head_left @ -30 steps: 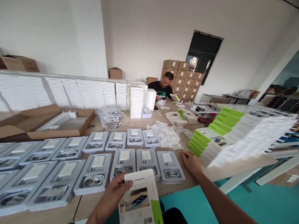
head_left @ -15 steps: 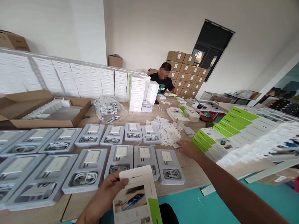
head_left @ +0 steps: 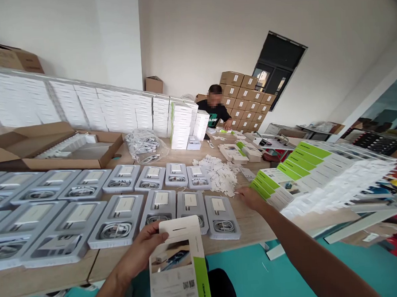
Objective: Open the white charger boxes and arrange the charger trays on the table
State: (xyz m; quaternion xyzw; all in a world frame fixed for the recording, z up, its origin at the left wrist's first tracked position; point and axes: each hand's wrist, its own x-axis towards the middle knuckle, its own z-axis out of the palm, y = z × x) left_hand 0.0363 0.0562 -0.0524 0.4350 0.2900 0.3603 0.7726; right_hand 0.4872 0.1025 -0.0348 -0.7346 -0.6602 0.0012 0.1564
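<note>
Left hand on printed charger box, right hand at slip pile; drop or mis-pick possible.
Left hand point(head_left: 147, 246) pinched the green-and-white charger box point(head_left: 178, 273) by its top left corner, thumb in front, box hanging before the table edge; a loose one-corner pinch could have let it twist or drop. Its top stood close to the charger trays point(head_left: 222, 217) and might have knocked one. Paper slips point(head_left: 221, 174) lay overlapped, so doubles seemed likely. Right hand point(head_left: 245, 194) had fingertips nearly together at their edge; couldn't tell if one was caught. Its forearm could have bumped the leaning carton stack point(head_left: 303, 178).
</note>
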